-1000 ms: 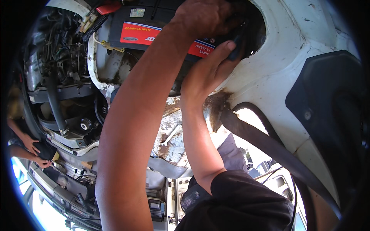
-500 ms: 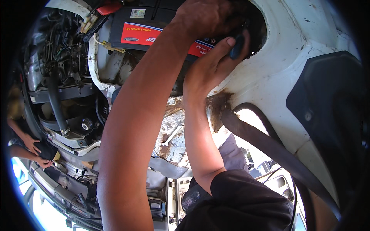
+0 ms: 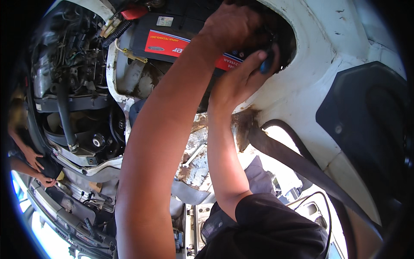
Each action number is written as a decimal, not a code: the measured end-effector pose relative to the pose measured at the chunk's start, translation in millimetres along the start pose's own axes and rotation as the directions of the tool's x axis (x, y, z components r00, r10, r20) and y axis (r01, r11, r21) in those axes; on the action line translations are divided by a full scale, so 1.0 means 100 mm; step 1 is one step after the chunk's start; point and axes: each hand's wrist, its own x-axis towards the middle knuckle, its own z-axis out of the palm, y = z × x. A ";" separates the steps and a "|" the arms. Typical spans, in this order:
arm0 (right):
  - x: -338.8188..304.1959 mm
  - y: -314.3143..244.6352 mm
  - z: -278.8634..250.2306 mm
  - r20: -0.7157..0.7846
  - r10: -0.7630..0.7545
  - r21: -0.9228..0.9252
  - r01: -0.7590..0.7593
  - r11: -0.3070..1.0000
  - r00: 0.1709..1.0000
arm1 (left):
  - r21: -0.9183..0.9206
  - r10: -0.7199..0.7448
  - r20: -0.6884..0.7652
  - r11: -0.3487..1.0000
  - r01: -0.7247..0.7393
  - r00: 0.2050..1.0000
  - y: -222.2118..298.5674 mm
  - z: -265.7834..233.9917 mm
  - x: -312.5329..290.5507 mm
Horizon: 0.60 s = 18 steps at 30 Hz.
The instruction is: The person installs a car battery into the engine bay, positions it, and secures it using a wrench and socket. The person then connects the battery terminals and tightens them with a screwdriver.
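Note:
A black car battery (image 3: 189, 19) with a red label lies in a recess of the white, rust-stained vehicle body. Over its right end my left hand (image 3: 233, 26) is curled, its fingertips lost in shadow at the battery's edge. Just below it, my right hand (image 3: 241, 75) is closed around a dark rounded handle with a blue part (image 3: 266, 64), thumb laid along it. What the handle belongs to is hidden in the dark opening. Both hands work close together, and my left forearm crosses in front of the battery's label.
An open-end wrench (image 3: 194, 156) rests on peeling, rusty metal below the recess. Engine parts (image 3: 71, 56) and hoses fill the left. A dark strap (image 3: 293, 159) slants across the right, near a black plastic panel (image 3: 362, 108). Another person's hands (image 3: 38, 166) show at far left.
The view has shifted slightly, so the battery and engine parts sit a little further right and lower. Both hands stay at the same spot, with the right thumb moved slightly.

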 end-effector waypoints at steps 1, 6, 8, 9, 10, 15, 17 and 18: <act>-0.04 -0.01 -0.02 0.010 0.074 0.054 -0.074 0.996 0.997 | 0.021 -0.036 0.052 0.999 0.035 0.998 0.02 -0.02 0.03; 0.04 -0.16 -0.03 0.086 0.159 -0.027 -0.157 0.987 0.984 | 0.084 0.077 -0.254 0.995 -0.057 0.964 -0.14 0.19 -0.09; 0.08 -0.13 -0.03 0.089 0.157 -0.030 -0.155 0.987 0.984 | 0.064 0.055 -0.180 0.997 -0.044 0.982 -0.10 0.16 -0.08; 0.12 -0.04 0.00 0.054 0.086 -0.030 -0.084 0.996 0.995 | 0.028 0.025 -0.098 0.999 -0.023 0.995 -0.03 0.04 -0.02; 0.14 0.03 0.01 0.019 0.014 -0.033 -0.013 0.999 1.000 | -0.005 -0.001 -0.015 1.000 0.001 1.000 0.06 -0.06 0.01; 0.05 -0.06 -0.05 0.085 0.100 0.108 -0.109 0.988 0.991 | -0.086 -0.048 0.016 0.995 0.050 0.999 0.11 -0.21 0.01; 0.06 -0.07 -0.03 0.055 0.092 0.102 -0.098 0.990 0.994 | -0.090 -0.020 -0.025 0.996 0.018 0.999 0.08 -0.20 0.01; 0.03 -0.08 0.02 0.025 0.083 0.103 -0.085 0.991 0.996 | -0.060 -0.007 -0.080 0.998 0.002 0.997 0.02 -0.12 -0.05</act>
